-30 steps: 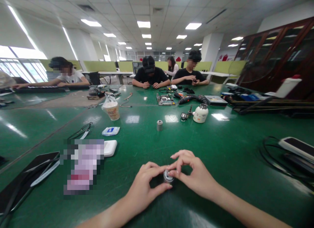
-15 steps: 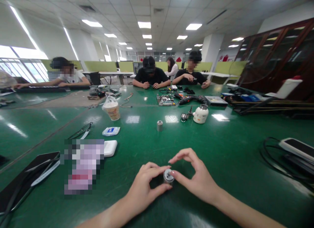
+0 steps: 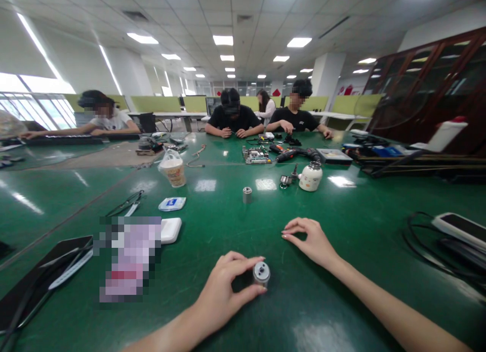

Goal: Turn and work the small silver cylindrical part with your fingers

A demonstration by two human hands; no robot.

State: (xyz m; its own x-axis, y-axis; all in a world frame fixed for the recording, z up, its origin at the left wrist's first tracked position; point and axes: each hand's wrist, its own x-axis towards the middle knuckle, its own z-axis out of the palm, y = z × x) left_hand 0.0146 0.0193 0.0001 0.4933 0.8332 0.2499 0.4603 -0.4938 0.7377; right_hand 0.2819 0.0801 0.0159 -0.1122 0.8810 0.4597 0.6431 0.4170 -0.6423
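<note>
A short silver metal cylinder point(image 3: 261, 274) with small dark holes in its top face stands upright on the green table. My left hand point(image 3: 227, 281) grips it from the left, thumb and forefinger against its sides. To the right and farther forward, my right hand point(image 3: 312, 240) is apart from the cylinder, just over the table. Its thumb and forefinger tips are pinched together; anything between them is too small to make out. A second, similar metal cylinder point(image 3: 247, 195) stands farther ahead on the table.
Left lie a white case point(image 3: 170, 230), a blue-and-white packet point(image 3: 172, 204) and a pixelated phone-like shape point(image 3: 131, 261). Beyond are a paper cup point(image 3: 174, 171), a white round jar point(image 3: 310, 177) and a circuit board point(image 3: 256, 155). Cables point(image 3: 417, 240) lie right. Several people sit across.
My right hand has left the top of the cylinder and moved forward and right, its fingers closing to a pinch. My left hand stays on the cylinder.
</note>
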